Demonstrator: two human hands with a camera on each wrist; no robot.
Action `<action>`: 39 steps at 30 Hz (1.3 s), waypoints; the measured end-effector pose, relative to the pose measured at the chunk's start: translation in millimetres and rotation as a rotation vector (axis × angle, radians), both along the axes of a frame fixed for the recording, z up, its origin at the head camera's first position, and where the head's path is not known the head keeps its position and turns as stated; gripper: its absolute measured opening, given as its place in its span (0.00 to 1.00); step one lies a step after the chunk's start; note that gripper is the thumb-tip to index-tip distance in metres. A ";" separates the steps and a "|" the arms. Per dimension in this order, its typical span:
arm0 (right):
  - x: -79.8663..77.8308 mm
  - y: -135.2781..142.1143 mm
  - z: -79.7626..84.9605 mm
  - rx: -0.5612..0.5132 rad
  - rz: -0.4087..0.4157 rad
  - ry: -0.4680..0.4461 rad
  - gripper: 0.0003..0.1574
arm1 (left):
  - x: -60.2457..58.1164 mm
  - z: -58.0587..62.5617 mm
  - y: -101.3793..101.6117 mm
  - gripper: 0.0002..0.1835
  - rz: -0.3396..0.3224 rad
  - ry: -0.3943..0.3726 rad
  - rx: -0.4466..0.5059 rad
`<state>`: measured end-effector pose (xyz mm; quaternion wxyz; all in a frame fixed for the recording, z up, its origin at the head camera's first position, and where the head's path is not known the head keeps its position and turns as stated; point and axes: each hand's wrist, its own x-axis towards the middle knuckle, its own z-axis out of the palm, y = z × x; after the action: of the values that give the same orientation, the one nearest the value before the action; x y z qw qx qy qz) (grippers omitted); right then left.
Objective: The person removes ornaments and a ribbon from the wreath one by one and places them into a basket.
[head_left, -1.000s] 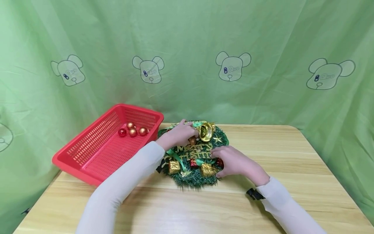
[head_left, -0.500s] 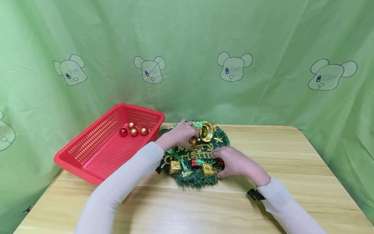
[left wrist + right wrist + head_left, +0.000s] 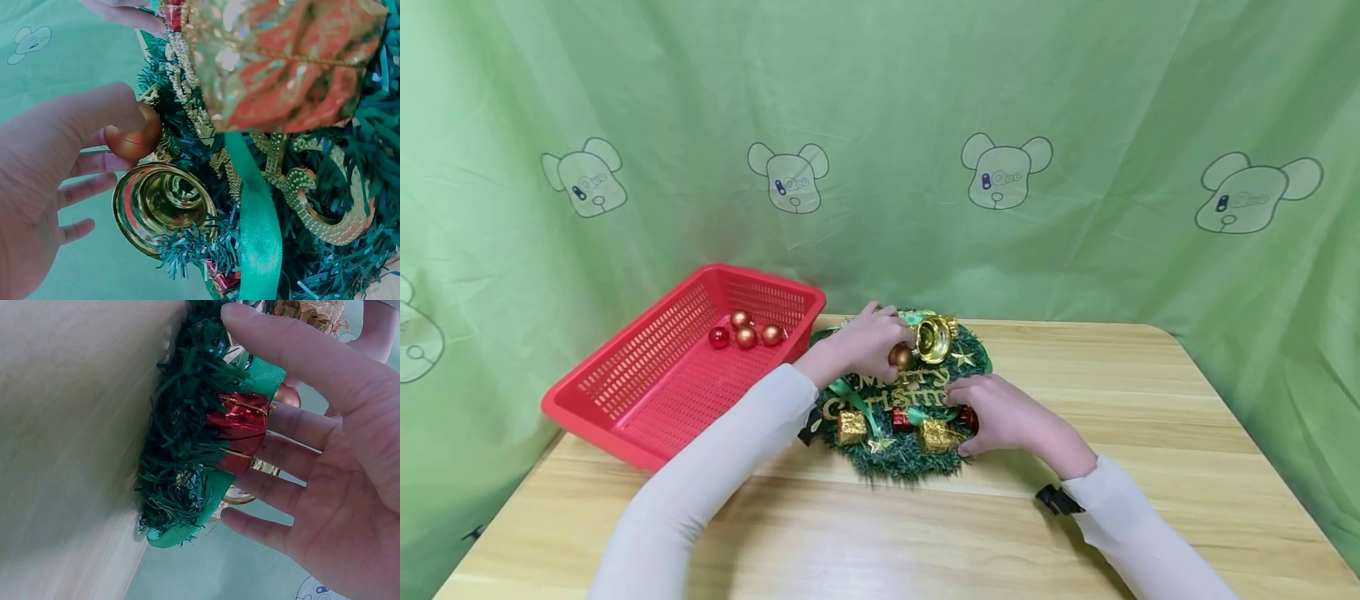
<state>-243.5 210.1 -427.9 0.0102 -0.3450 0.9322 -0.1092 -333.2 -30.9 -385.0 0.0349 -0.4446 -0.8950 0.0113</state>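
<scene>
Green-tinselled, a wreath point(image 3: 895, 402) is being carried by the surface point(image 3: 865, 542) towards the middle of its far edge. On the wreath's nearer right side, a red gift box point(image 3: 240, 434) is being flanked by the right hand's grip point(image 3: 1000, 414), fingers spread. Farther over, a copper ball point(image 3: 139, 137) is being pinched by the left hand's grip point(image 3: 871, 343), just beside a gold bell point(image 3: 934, 339). At the surface's far left corner, four balls point(image 3: 746, 337) are being held in a red basket point(image 3: 625, 358).

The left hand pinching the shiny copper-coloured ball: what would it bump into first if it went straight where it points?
Probably the shiny gold, open-mouthed bell: in the head view it sits just beyond the left hand and its copper-coloured ball. Depth is unclear, though.
</scene>
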 end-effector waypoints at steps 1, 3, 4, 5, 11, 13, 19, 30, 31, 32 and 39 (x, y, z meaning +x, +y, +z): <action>-0.1 -0.1 -0.2 0.000 0.000 0.001 0.40 | 0.1 0.9 -0.3 0.18 -0.002 0.006 0.001; -0.4 -0.2 -0.6 0.001 0.001 0.002 0.40 | 0.4 2.7 -1.3 0.19 -0.004 0.015 0.008; -0.6 -0.2 -0.9 0.001 0.001 0.002 0.40 | 0.5 3.6 -1.9 0.20 -0.006 0.019 0.012; -0.8 -0.2 -1.1 0.002 0.002 0.003 0.40 | 0.8 5.1 -2.5 0.21 -0.007 0.021 0.018; -0.4 -0.5 -1.4 0.003 -0.003 -0.001 0.41 | 0.9 10.8 -8.9 0.22 -0.014 0.051 0.067; 0.3 -0.6 -1.1 0.002 -0.006 -0.003 0.41 | 1.3 12.6 -11.2 0.22 -0.009 0.058 0.075; 0.9 -1.0 -0.9 0.000 -0.007 -0.008 0.41 | 2.6 20.1 -19.7 0.20 0.008 0.075 0.092; 1.9 -1.3 1.5 0.004 -0.011 -0.010 0.41 | -1.5 37.6 -44.7 0.20 0.035 0.114 0.158; 1.8 -1.4 1.4 0.004 -0.009 -0.008 0.41 | -1.2 39.3 -46.9 0.20 0.038 0.116 0.163; 1.8 -1.4 1.2 0.004 -0.008 -0.007 0.41 | -1.2 40.8 -49.2 0.20 0.043 0.117 0.165; 1.8 -1.3 1.7 0.003 -0.008 -0.013 0.41 | -2.8 50.1 -64.2 0.20 0.083 0.132 0.180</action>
<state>-241.6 208.7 -426.3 0.0165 -0.3406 0.9336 -0.1102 -336.0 -95.1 -334.9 0.1331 -0.4005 -0.9058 -0.0384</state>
